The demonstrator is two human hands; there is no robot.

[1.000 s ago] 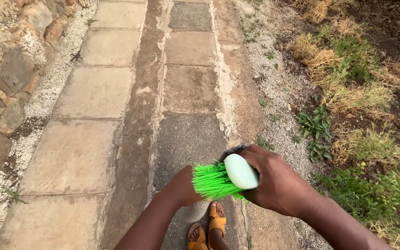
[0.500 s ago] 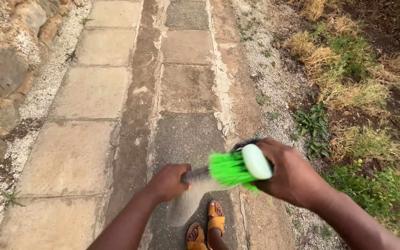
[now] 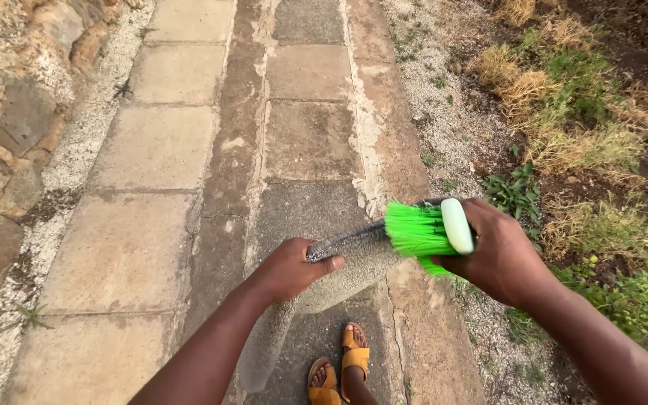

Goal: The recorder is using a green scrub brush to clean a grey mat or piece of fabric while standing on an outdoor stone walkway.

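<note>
The left hand (image 3: 294,266) is closed on the upper edge of a grey mat (image 3: 316,289), thumb on top and fingers folded beneath, so that the mat hangs in the air in front of the person and sags down toward the feet. Held this way, its rough face is turned up and stretched enough for brushing. The right hand (image 3: 500,255) is wrapped around the white back of a brush (image 3: 433,231), whose bright green bristles point left, toward the far end of the mat and touching or just short of it (the exact contact is hard to judge). The two hands are apart, one at each end of the stretch of mat.

Below, orange sandals (image 3: 339,367) stand on a stone path (image 3: 159,150) of pale slabs, with a rock wall (image 3: 5,112) on the left and gravel, weeds (image 3: 519,191) and dry grass (image 3: 564,105) on the right.

The lower end of the mat is blurred, its underside is hidden, and most of the brush's body is covered by the right hand's fingers. One sandal is cut off by the frame's bottom edge.
</note>
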